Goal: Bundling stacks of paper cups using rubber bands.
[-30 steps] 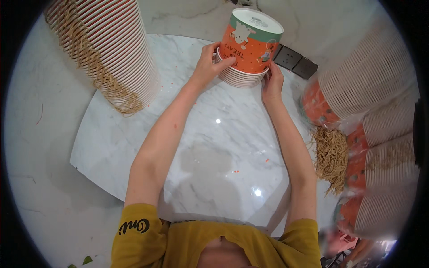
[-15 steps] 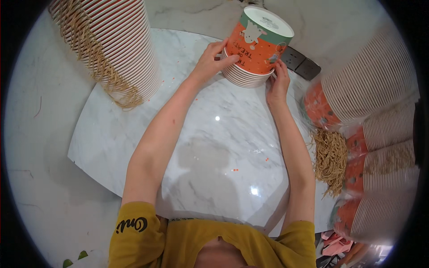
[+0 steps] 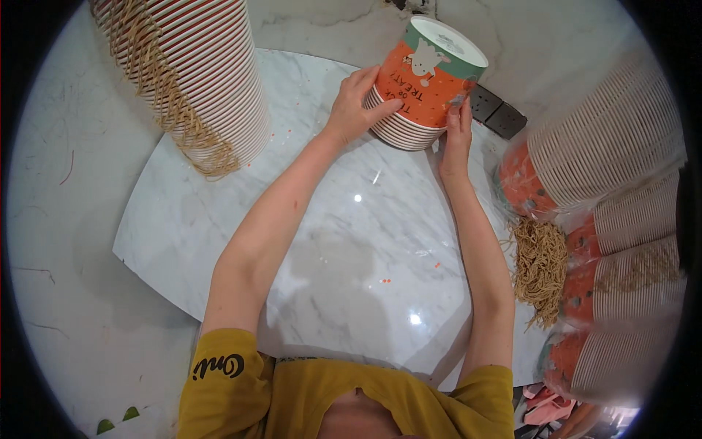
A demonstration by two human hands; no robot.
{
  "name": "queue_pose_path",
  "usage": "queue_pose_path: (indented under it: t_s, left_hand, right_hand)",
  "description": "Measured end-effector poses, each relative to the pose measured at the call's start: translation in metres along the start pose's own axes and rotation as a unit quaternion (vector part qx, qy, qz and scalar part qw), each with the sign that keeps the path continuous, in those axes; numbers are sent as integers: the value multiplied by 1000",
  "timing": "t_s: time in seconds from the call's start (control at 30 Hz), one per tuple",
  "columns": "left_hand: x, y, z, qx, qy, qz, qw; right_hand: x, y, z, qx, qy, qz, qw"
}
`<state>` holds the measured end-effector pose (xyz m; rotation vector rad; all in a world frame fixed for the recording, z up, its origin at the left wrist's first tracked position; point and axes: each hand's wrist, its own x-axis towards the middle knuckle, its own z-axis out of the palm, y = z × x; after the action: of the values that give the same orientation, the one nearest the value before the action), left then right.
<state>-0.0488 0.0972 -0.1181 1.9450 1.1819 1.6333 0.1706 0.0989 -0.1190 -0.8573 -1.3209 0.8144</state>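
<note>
A short stack of nested orange-and-green paper cups (image 3: 424,88) with white rims is tilted at the far edge of a white marble slab (image 3: 322,241). My left hand (image 3: 358,106) grips the stack's left side, fingers spread over the orange wall and the rims below. My right hand (image 3: 459,132) presses against the stack's right side near its lower rims. Both forearms reach up from the lower edge across the slab.
A tall stack of cups bound with straw-coloured raffia (image 3: 190,80) leans at the upper left. Several wrapped cup stacks (image 3: 614,219) lie at the right beside loose raffia (image 3: 540,267). A dark power strip (image 3: 497,113) sits behind the held stack.
The held cup stack has tipped further over to the right, and both hands have shifted with it. The view has drifted slightly.
</note>
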Motion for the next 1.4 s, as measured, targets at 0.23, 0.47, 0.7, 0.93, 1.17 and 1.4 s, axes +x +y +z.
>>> queue_pose_path:
  t_s: [0.23,0.47,0.7,0.93,1.17,1.4]
  left_hand:
    - [-3,9,-1,-45,-21,-48,998]
    - [-1,2,-3,-39,-33,-35,998]
    - [-1,-14,-2,-54,-81,-9,995]
    - [0,-12,-5,-11,-100,-26,995]
    - [-1,-11,-4,-30,-89,-25,995]
    - [-1,-12,-4,-70,-62,5,996]
  right_hand:
    - [-5,-18,4,70,6,46,996]
    - [-10,-29,13,89,-13,40,995]
    - [-5,-11,-4,111,-75,46,990]
    - [-8,-17,0,57,-98,15,993]
    - [-5,-10,-3,66,-88,27,994]
    - [-6,-21,4,123,-70,64,988]
